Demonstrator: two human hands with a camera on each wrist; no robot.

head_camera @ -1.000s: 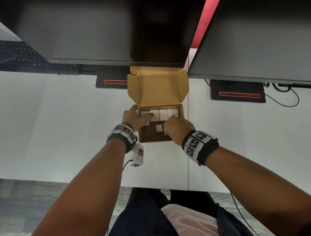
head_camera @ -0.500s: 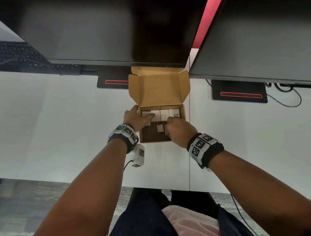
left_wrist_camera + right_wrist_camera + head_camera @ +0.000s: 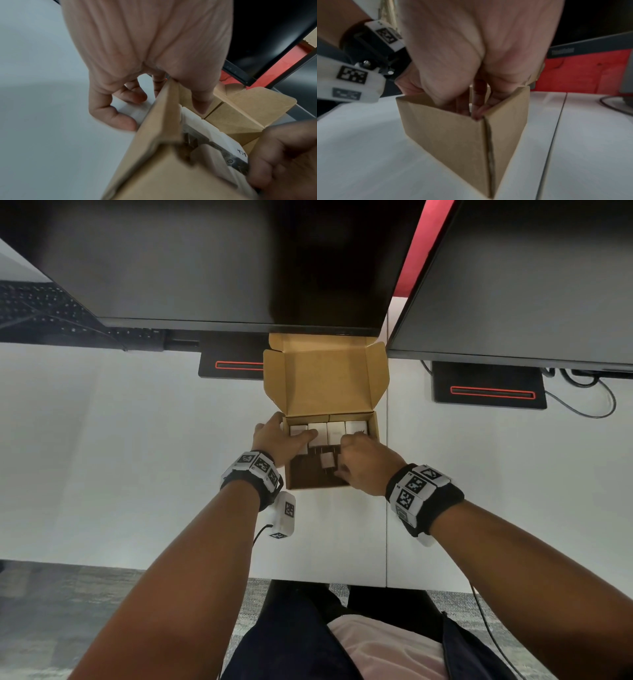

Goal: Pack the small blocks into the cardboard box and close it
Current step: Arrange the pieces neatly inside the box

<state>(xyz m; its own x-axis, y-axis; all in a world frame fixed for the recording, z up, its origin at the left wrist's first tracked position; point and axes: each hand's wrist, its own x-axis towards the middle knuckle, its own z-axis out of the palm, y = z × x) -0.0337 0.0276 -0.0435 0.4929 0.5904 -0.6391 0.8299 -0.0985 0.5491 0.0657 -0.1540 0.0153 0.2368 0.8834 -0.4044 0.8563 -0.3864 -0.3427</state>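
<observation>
The open cardboard box (image 3: 375, 429) stands mid-table with its lid (image 3: 325, 378) raised at the back. A row of small white blocks (image 3: 335, 431) fills its far side, and one more block (image 3: 327, 460) lies nearer. My left hand (image 3: 277, 440) straddles the box's left wall (image 3: 163, 121): thumb inside over the blocks (image 3: 205, 124), fingers curled outside. My right hand (image 3: 363, 463) reaches into the near right corner, fingers curled down onto a white block (image 3: 231, 178). In the right wrist view the box wall (image 3: 445, 135) hides those fingertips.
Two dark monitors (image 3: 222, 261) (image 3: 531, 285) overhang the back of the white table (image 3: 102, 457), their bases (image 3: 233, 364) (image 3: 486, 388) flanking the box lid. A keyboard (image 3: 41, 306) lies far left. A cable (image 3: 599, 405) loops at the right. The table's front edge is close to my body.
My right wrist has drifted slightly to the right while its fingers stay in the box. The left hand and the box have kept their place.
</observation>
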